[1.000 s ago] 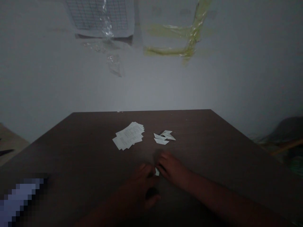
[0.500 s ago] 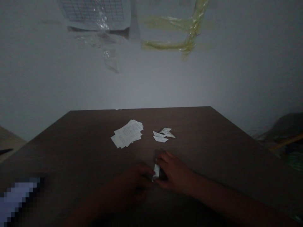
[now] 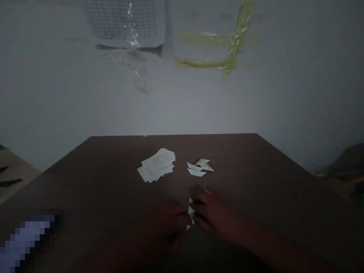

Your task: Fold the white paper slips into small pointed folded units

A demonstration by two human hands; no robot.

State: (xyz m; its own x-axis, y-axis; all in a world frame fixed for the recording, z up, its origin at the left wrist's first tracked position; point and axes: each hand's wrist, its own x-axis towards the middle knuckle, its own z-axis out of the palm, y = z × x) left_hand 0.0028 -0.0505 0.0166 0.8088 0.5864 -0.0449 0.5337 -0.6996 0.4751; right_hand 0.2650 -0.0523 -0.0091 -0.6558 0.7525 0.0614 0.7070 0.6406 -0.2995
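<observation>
A small folded piece of paper [image 3: 191, 211] stands out pale between my two hands, low in the middle of the head view. My left hand [image 3: 173, 218] has its fingertips closed on the paper's left side. From the right, my right hand [image 3: 212, 208] grips the other side with bent fingers. Both hands are dark and somewhat blurred, and they cover part of the paper. Beyond them lie several folded paper pieces [image 3: 196, 172], pointed at the ends. To their left is a fanned stack of printed paper sheets [image 3: 156, 165].
The brown table [image 3: 113, 197] reaches back to a pale wall [image 3: 210, 110]. A pixelated bright object [image 3: 25, 237] lies at the table's left front. Taped sheets [image 3: 125, 22] hang on the wall. Dim objects [image 3: 352, 178] are beyond the right edge.
The folded paper between my hands has turned and shows a narrower, pointed shape. My fingers have shifted on it. The whole view has moved slightly, with the table lower and farther right.
</observation>
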